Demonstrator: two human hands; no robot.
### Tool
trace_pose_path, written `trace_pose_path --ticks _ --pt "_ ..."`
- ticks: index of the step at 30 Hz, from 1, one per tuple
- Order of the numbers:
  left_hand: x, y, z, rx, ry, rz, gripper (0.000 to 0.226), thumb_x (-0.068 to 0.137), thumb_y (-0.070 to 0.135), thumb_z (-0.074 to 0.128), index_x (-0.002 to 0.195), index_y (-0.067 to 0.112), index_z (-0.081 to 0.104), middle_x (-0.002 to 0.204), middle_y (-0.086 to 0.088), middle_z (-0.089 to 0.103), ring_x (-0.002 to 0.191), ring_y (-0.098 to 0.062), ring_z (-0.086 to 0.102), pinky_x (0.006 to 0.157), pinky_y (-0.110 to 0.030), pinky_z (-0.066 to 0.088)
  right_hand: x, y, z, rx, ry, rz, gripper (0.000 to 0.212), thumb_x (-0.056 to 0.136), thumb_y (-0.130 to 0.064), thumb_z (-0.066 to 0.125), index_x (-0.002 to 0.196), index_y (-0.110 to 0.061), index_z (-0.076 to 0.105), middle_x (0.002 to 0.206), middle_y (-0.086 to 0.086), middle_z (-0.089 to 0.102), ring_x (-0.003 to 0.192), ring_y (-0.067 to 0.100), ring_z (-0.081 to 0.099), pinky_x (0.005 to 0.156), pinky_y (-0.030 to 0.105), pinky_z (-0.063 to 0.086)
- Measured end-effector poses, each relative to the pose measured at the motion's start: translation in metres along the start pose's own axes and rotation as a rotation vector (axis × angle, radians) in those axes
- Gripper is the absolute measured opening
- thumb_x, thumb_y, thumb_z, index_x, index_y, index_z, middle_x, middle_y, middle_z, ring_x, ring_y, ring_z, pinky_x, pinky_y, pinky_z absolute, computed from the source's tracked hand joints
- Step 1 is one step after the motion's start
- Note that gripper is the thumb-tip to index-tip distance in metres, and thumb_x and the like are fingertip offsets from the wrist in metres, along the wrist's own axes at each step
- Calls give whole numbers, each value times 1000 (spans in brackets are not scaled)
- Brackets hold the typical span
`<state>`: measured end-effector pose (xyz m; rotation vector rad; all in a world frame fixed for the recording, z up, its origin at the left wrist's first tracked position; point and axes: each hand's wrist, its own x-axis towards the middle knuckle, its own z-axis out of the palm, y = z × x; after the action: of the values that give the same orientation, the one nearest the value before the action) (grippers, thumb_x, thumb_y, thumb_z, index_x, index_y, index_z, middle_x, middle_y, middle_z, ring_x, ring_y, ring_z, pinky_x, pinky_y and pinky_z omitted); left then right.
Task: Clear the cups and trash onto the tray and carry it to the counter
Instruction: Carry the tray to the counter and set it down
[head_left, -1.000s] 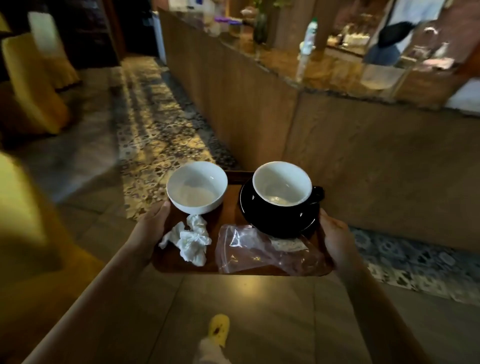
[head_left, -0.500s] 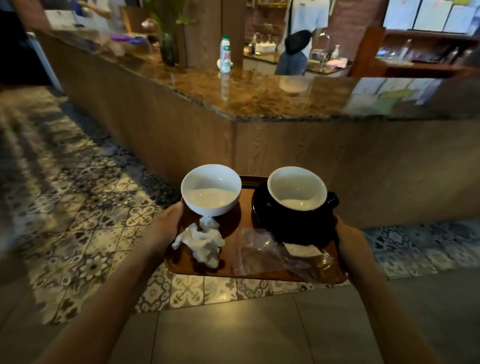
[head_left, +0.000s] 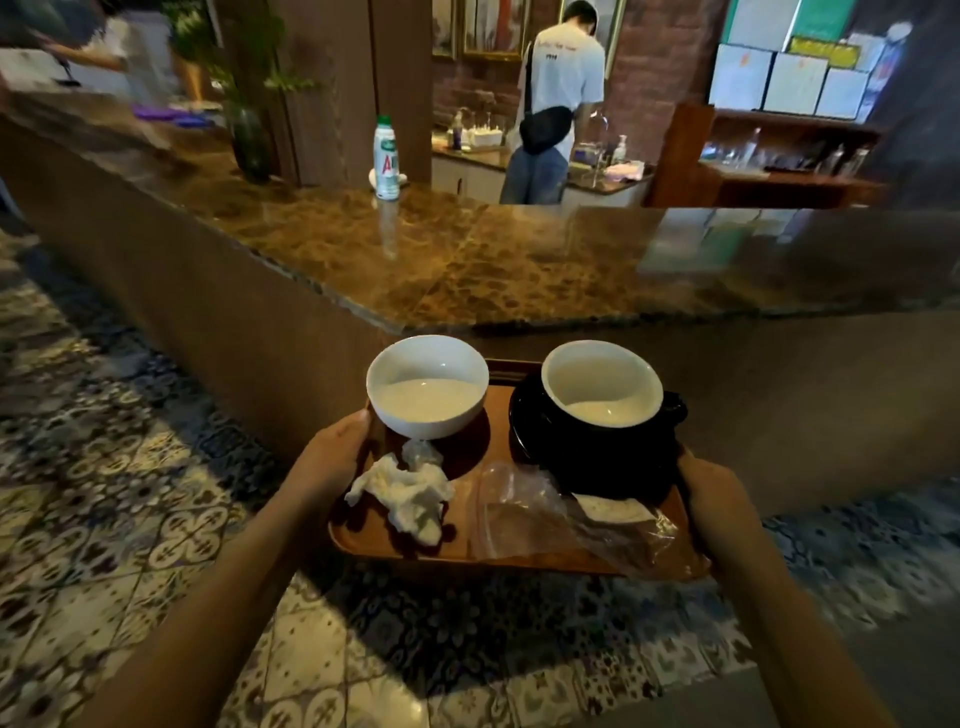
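Both hands, left hand (head_left: 332, 457) and right hand (head_left: 714, 499), grip tray (head_left: 467, 545) edges; white cup (head_left: 427, 384), black cup (head_left: 602, 405), napkin (head_left: 410, 493), plastic bag (head_left: 545, 514) on tray; counter (head_left: 467, 260) just beyond tray.

Both hands grip tray (head_left: 467, 548) before counter (head_left: 467, 260).

Brown wooden tray (head_left: 467, 548), rounded corners, held level in air just short of counter's (head_left: 467, 260) near edge. White bowl-shaped cup (head_left: 427, 385), upright, at tray's far-left corner. Black cup (head_left: 602, 387), white inside, upright on black saucer (head_left: 524, 415), far-right corner. Crumpled white napkin (head_left: 408, 493) near left edge. Clear plastic bag (head_left: 524, 512), flattened, along near-right edge, touching saucer.
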<state>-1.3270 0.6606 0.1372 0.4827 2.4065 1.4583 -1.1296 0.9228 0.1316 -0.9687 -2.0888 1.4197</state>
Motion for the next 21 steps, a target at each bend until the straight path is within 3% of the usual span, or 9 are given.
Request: trace_pose_path --ticks 2,3,7,9,11,14,18,21 --pt "35 20 7 -129 17 -57 34 97 27 34 122 13 53 128 -15 56 111 -32 55 95 -42 41 38 -12 -4 96 55 -4 31 98 -11 38 90 13 56 80 32 60 59 20 47 48 21 33" --pt "55 30 9 -93 28 -51 36 98 26 32 125 13 51 130 -14 54 111 -28 53 93 -37 41 59 -22 -5 123 74 -8 33 98 -10 37 88 14 57 80 36 58 60 21 47 45 21 33" --pt "118 46 21 -74 76 -32 36 99 22 30 129 12 46 134 -13 51 100 -14 51 81 -23 34 117 -43 2 31 14 9 40 97 -18 39 66 -6 60 66 15 57 59 16 48 40 15 36" --pt "149 52 24 -57 56 -32 37 98 26 31 124 11 52 123 -15 58 81 -8 53 66 -24 39 146 -52 7 65 8 36 40 96 -23 42 67 -4 62 67 13 60 60 16 51 50 26 40" --pt "180 57 29 -28 64 -50 37 98 29 29 122 14 54 113 -9 59 77 -3 49 62 -19 37 175 -56 15 96 19 68 44 95 -29 44 77 4 65 67 13 60 60 16 51 52 30 38" --pt "225 64 33 -51 88 -31 37 98 30 28 116 16 57 110 -5 58 79 -3 50 63 -18 37 216 -60 25 117 23 101 45 95 -30 45 82 8 64 69 14 61 64 18 53 52 29 39" --pt "294 68 36 -36 104 -47 41 98 31 29 126 11 52 128 -9 54 108 -22 51 88 -32 38 274 -69 42 87 47 65 49 96 -30 42 86 15 61 77 20 61 72 24 54 58 34 37" --pt "345 75 35 -55 106 -71 40 98 32 30 123 14 55 124 -11 58 102 -20 52 86 -34 40 318 -78 56 76 53 46 47 97 -28 39 81 10 61 74 17 60 72 25 54 62 34 38"
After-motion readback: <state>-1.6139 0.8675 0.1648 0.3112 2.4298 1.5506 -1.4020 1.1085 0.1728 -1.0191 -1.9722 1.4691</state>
